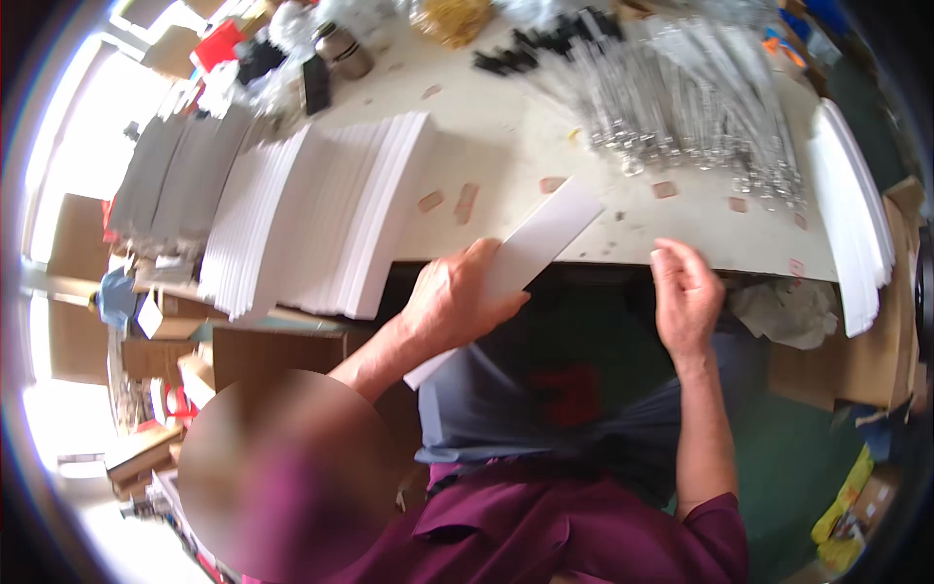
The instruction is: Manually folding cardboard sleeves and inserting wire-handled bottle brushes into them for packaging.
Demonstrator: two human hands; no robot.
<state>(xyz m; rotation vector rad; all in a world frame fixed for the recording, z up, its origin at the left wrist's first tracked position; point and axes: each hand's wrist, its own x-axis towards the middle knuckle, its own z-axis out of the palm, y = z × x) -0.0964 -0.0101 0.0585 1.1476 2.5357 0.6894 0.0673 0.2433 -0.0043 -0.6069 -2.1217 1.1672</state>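
My left hand (452, 297) is closed around a long, narrow white carton (550, 234), which slants across the table's front edge with its upper end over the tabletop. The carton's lower end shows below my wrist, above my lap. My right hand (686, 300) is raised at the front edge, apart from the carton. Its fingers are curled together, and whether anything is between them is hidden. To the left of my left hand, rows of similar white cartons (355, 209) stand packed side by side on the table.
Toward the back right lies a heap of long thin metal utensils (671, 97), some with black ends (545, 44). White strips (851, 214) are stacked at the table's right edge. A metal bottle (342, 51) stands at the back left. An open cardboard box (277, 355) is below the left side.
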